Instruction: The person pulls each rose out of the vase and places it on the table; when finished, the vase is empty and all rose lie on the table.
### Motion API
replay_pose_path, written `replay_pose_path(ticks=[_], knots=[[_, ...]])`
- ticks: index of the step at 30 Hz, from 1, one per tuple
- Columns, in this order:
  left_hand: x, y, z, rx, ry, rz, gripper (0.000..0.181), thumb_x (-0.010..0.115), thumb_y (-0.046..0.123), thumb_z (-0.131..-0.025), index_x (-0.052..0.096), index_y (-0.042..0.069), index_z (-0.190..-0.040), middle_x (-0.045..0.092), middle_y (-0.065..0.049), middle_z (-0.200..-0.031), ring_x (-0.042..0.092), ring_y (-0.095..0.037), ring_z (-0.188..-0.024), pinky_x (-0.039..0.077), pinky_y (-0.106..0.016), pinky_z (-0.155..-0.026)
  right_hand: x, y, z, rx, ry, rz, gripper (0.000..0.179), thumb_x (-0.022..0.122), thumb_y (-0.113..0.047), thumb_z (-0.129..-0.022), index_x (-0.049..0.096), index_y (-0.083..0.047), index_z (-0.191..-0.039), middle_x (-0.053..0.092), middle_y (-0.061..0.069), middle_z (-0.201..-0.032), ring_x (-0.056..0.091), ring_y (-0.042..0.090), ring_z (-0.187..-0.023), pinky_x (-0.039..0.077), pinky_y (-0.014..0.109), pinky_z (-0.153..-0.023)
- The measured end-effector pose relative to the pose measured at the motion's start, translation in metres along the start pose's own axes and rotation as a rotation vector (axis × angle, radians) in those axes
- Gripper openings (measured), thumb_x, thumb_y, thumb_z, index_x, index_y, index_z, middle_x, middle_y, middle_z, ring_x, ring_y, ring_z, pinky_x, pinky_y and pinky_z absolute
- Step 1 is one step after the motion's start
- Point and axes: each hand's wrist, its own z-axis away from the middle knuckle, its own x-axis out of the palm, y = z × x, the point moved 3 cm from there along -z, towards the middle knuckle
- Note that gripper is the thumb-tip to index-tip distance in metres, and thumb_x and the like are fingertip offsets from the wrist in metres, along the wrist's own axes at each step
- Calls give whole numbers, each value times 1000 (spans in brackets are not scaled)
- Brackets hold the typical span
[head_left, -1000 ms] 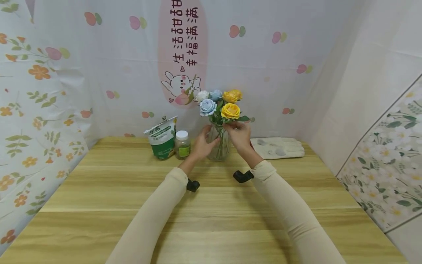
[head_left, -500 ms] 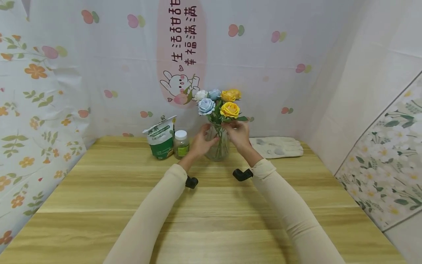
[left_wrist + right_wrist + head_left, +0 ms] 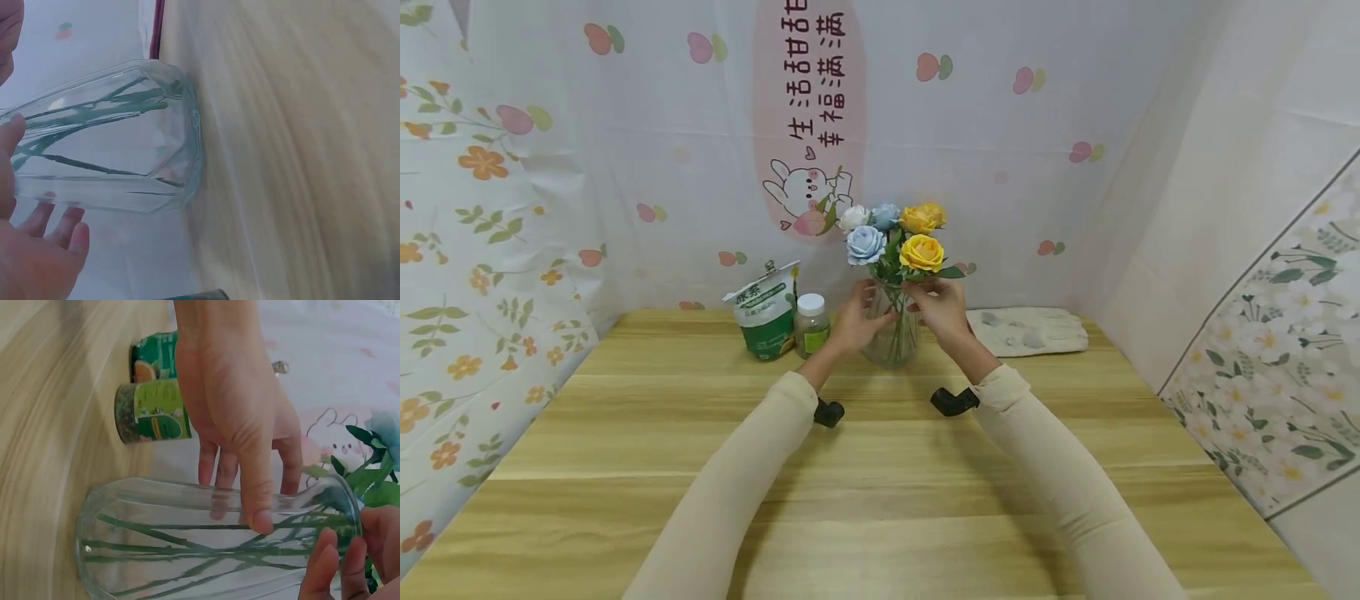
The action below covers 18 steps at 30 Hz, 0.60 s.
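Observation:
A clear glass vase (image 3: 891, 342) stands upright at the back of the table, holding blue roses (image 3: 866, 245), a white rose (image 3: 854, 218) and yellow roses (image 3: 922, 252). My left hand (image 3: 857, 321) grips its left side, thumb across the front and fingers behind, as the right wrist view shows. Up at the rim, my right hand (image 3: 942, 310) holds the vase's neck between thumb and fingers, close under the leaves. Green stems (image 3: 212, 552) cross inside the glass. The left wrist view shows the vase base (image 3: 190, 137) at the tabletop.
Left of the vase stand a white-lidded jar (image 3: 812, 325) and a green and white pouch (image 3: 766, 317) with a clip on top. A pale work glove (image 3: 1030, 331) lies to the right. Patterned cloth (image 3: 1000, 167) hangs right behind the table (image 3: 880, 517).
The head view has shifted slightly. The vase and both hands have edged a little left, toward the jar; both holds look the same.

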Motion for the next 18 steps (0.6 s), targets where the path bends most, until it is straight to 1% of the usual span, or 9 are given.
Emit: replay_pose_path(ticks=[5,7,9,12,14,16,18], knots=[[-5,5,14,34,-11,-20,68,75,25,-90,36,5,-142,50,-24,-142,51,-39,-128,45,-50,-103,-2,-4,11,13,-51,4,26,69,-26,-95,70,0,-102,63,18,-96,66,47,-91,53,25,-53],[-8,7,21,44,-15,-26,69,76,25,-89,36,5,-142,51,-24,-140,53,-40,-126,46,-50,-101,-3,-7,16,6,-69,9,25,68,-25,-95,70,-1,-102,63,17,-89,65,47,-90,52,24,-54],[-9,9,28,54,-19,-34,70,78,26,-88,37,5,-141,52,-24,-139,55,-40,-124,47,-50,-100,-4,-9,23,4,-84,12,25,68,-26,-96,70,-1,-100,63,11,-81,65,46,-89,53,25,-56],[-9,14,40,63,-32,-36,71,78,26,-87,36,5,-141,52,-23,-138,56,-40,-122,49,-49,-99,-7,-11,32,-6,-98,9,24,68,-25,-96,70,-1,-97,62,5,-74,68,38,-81,53,27,-57],[-9,16,46,74,-36,-40,71,78,25,-87,37,5,-141,51,-23,-138,57,-40,-122,49,-48,-99,-9,-12,38,-5,-104,2,24,69,-25,-95,69,-1,-92,64,8,-76,69,31,-77,53,27,-58],[-10,18,52,79,-41,-49,70,78,25,-88,37,5,-140,51,-21,-139,56,-39,-123,49,-48,-100,-11,-14,43,-9,-108,0,20,71,-24,-94,69,-3,-91,65,10,-77,68,24,-72,52,28,-59],[-10,21,58,81,-46,-65,69,78,26,-88,37,5,-139,51,-20,-139,56,-39,-123,49,-48,-100,-12,-16,49,-7,-111,6,22,71,-24,-93,69,-3,-90,65,8,-74,67,20,-68,52,28,-59]])
